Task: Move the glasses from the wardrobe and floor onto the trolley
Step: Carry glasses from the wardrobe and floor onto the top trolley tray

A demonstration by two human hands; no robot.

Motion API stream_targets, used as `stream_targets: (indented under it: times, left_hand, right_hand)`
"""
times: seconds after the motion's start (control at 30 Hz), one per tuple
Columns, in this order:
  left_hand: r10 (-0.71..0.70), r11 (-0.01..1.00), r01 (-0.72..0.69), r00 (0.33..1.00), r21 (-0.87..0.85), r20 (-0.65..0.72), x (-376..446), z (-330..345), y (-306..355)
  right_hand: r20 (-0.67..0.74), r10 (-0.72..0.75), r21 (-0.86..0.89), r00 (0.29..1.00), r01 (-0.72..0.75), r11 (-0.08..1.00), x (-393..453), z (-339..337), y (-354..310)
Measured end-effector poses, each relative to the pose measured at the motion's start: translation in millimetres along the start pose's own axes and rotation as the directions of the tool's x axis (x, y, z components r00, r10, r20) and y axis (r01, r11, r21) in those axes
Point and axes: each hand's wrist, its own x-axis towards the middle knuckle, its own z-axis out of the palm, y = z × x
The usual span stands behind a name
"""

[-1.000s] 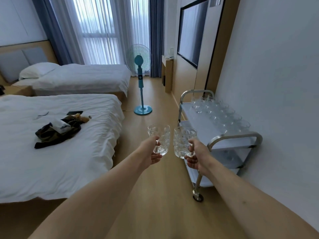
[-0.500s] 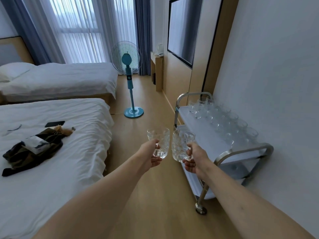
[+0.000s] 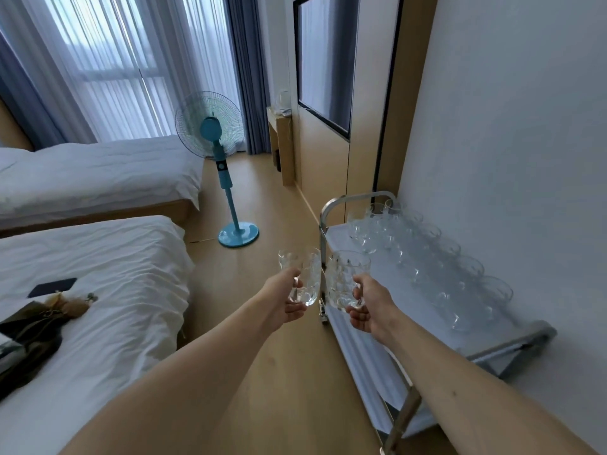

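Holding two clear patterned glass mugs up in the air, both upright, long axis vertical, mouths up. Left mug (image 3: 303,277) is over the wooden floor (image 3: 276,205), just beside the trolley's near-left edge; left hand (image 3: 285,300) curls round its handle, fingers wrapped under. Right mug (image 3: 345,277) hangs over the left edge of the trolley (image 3: 371,353) top shelf; right hand (image 3: 369,307) grips its handle, fingers closed on it. Handles point back toward the person. The two mugs are nearly touching side by side; cannot tell if they make contact.

Trolley: metal frame, white shelves, long axis running away from the camera along the white wall (image 3: 512,126). A row of glasses (image 3: 437,257) stands upright along the wall side of the top shelf, with a few more clustered at the far end. Left half of the top shelf is bare.

Farther out: blue standing fan (image 3: 213,133) on the floor, two white beds (image 3: 98,284) at left, dark clothing (image 3: 29,326) and a dark phone (image 3: 52,286) on the near bed, TV (image 3: 325,70) on a wood panel, curtains (image 3: 108,60) at the window.
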Motion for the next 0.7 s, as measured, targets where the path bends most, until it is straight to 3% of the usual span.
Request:
stream_targets:
  times: [0.33, 0.7]
  left_hand:
    - [-0.009, 0.999, 0.007, 0.999, 0.038, 0.046, 85.9, 44.8, 49.0]
    - [-0.097, 0.987, 0.067, 0.973, 0.149, 0.209, 199.2, 74.9, 70.1]
  right_hand:
    - [-0.061, 0.020, 0.032, 0.998, -0.018, 0.999, 94.9, -15.8, -35.8]
    - [-0.261, 0.117, 0.144, 0.958, -0.081, 0.986, 182.8, -7.6, -31.1]
